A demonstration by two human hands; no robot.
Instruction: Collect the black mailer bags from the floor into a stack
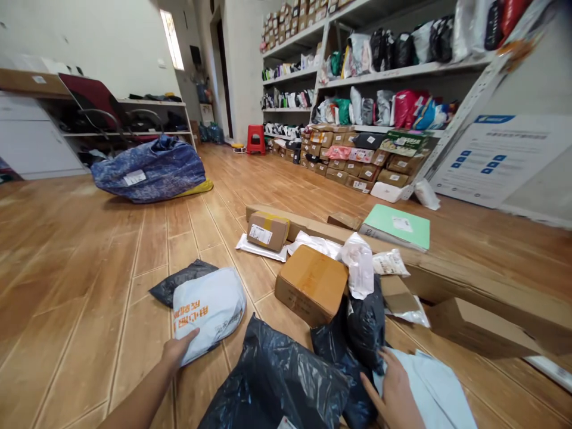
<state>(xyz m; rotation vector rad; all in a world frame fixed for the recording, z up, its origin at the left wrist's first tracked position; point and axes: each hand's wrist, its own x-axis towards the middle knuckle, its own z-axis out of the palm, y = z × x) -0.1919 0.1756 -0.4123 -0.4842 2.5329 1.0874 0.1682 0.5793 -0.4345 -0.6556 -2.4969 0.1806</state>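
Observation:
My left hand (pixel 177 350) grips the near edge of a white plastic mailing bag (pixel 218 298) with orange lettering. Its thumb lies on top, and the other fingers are hidden beneath. Behind that bag a dark grey mailing bag (pixel 176 283) is on the floor. At the lower right, my right hand (pixel 395 387) has its fingers apart at the side of a black plastic parcel (pixel 367 325). Under and beside this hand lies a pale blue mailing bag (pixel 435 387). Between my hands sits a large black plastic parcel (pixel 286 375), cut off by the lower edge.
Ahead are a brown carton (pixel 313 280), a smaller taped box (pixel 268 231), a green box (pixel 395 226) and a long cardboard box (pixel 429 271). A blue woven sack (pixel 152 167) lies at left. Shelves (pixel 402 74) full of parcels line the back, near a red stool (pixel 256 139).

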